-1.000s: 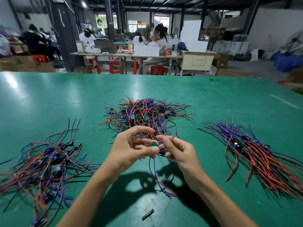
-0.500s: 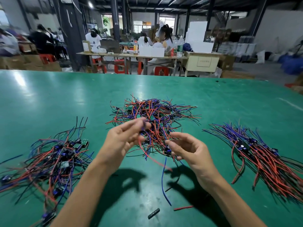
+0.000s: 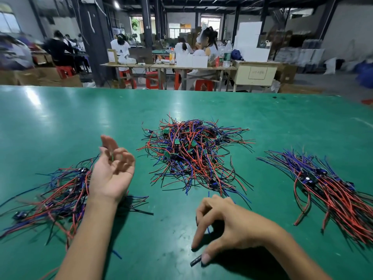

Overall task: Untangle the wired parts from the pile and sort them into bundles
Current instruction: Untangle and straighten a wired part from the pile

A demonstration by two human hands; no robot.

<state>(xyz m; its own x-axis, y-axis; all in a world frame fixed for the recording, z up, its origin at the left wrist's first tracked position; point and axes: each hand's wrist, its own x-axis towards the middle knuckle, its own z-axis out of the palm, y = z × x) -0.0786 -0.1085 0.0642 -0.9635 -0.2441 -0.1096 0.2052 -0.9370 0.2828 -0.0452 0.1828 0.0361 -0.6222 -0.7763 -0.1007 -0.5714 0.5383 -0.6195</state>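
A tangled pile of red, blue and black wired parts (image 3: 193,156) with small green boards lies mid-table. A sorted bundle (image 3: 60,195) is at the left and another sorted bundle (image 3: 331,190) at the right. My left hand (image 3: 113,172) hovers palm-up over the left bundle's right edge, fingers loosely curled and holding nothing. My right hand (image 3: 230,225) reaches down near the table's front, fingers spread. Its thumb tip touches a small black piece (image 3: 195,261) on the table. A short blue wire (image 3: 208,229) shows under its fingers.
The green table (image 3: 60,122) stretches wide to a far edge. Beyond it, people sit at wooden work tables (image 3: 167,66) with red stools, boxes and bottles. A loose blue wire piece (image 3: 117,254) lies by my left forearm.
My left hand has swung left from the pile to the left bundle and let go of the part it held. My right hand has dropped toward me to the small black piece.
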